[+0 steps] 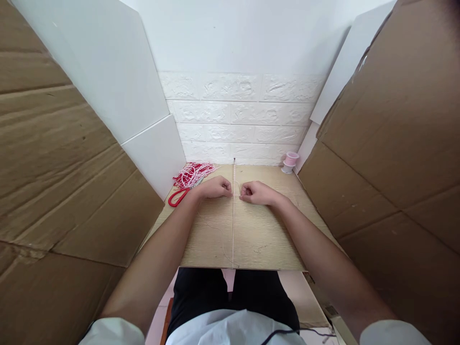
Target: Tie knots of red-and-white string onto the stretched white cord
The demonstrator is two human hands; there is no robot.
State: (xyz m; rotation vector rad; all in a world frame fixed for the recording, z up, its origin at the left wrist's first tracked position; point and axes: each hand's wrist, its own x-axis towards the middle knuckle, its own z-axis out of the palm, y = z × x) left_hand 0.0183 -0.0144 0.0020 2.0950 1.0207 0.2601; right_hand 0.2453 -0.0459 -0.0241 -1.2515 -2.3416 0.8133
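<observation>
Between left hand (215, 188) and right hand (256, 193), a taut pale cord (233, 230)

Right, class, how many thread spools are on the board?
2. The pink spool sits at the far right corner of the board; the paler spool is just in front of it.

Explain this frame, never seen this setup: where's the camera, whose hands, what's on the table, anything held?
No machine here: one camera sits on a person's head, looking down at their own bare hands. The left hand and right hand rest on a wooden table, fingers curled shut on either side of a pale cord stretched from far edge to near edge. Whether they pinch it or a finer thread is too small to tell. At the left lie red scissors and a pile of red and white cords; far right, two pink spools. Cardboard sheets wall in both sides.
</observation>
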